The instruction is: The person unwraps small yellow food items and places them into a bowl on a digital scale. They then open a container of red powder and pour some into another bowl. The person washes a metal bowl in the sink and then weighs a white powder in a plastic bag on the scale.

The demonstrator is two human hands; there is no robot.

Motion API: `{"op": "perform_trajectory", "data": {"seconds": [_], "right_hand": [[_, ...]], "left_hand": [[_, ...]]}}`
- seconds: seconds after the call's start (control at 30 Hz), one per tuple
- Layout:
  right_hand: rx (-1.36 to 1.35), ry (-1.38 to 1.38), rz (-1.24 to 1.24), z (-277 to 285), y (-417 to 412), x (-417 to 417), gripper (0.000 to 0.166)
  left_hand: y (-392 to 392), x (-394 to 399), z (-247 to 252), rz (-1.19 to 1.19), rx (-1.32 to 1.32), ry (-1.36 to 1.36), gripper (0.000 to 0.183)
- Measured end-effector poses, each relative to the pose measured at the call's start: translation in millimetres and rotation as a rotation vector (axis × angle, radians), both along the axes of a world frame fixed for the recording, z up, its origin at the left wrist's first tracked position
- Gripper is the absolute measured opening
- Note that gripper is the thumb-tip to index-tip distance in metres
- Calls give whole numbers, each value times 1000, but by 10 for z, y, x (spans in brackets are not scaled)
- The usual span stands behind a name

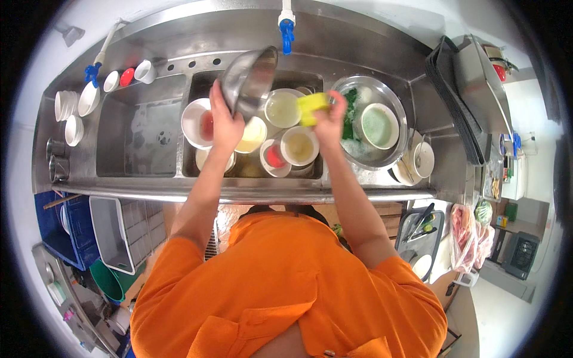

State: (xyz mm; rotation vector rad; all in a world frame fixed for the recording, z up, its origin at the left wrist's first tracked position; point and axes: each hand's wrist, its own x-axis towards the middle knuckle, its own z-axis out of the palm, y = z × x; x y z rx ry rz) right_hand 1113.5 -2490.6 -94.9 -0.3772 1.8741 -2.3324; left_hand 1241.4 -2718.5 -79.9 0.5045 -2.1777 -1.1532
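Note:
My left hand (226, 121) grips a stainless steel bowl (249, 80) by its side, tilted up over the right sink basin (317, 169). My right hand (330, 117) holds a yellow-green sponge (312, 108), slightly blurred, apart from the bowl and to its right. Beneath the hands, several bowls fill that basin: a white bowl with a red patch inside (193, 121), a bowl of cloudy liquid (283, 108) and another with yellowish liquid (300, 146). A large metal basin (400, 96) with suds, a green scouring mesh and a white bowl (380, 126) is right of my right hand.
The left sink basin (138, 134) shows its drain. Stacked white bowls (66, 106) and metal cups (58, 168) line the far left counter. Blue-handled taps (286, 33) hang over the back edge. Dishes with utensils (424, 159) sit at right, below black mats (456, 103).

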Motion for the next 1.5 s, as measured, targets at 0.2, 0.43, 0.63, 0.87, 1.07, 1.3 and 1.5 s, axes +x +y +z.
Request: {"op": "perform_trajectory", "data": {"seconds": [0.2,0.43,0.63,0.87,1.07,1.3,1.5], "right_hand": [[1019,843,377,-161,-919,317,38],[732,565,832,-392,-1040,433,49],[1079,704,918,-416,-1001,420,60],[1387,1054,1011,-416,-1039,276,52],[1343,963,523,-281,-971,197,43],[1130,722,616,-356,-937,257,56],[1305,492,969,-51,-835,324,56]], "left_hand": [[134,268,-329,72,1044,48,86],[398,470,-397,60,1293,6,76],[172,416,-278,222,1217,24,82],[94,351,-333,134,1184,60,81],[191,179,-343,56,1274,159,74],[226,154,-405,73,1176,18,72],[-45,37,-494,70,1129,70,75]]}}
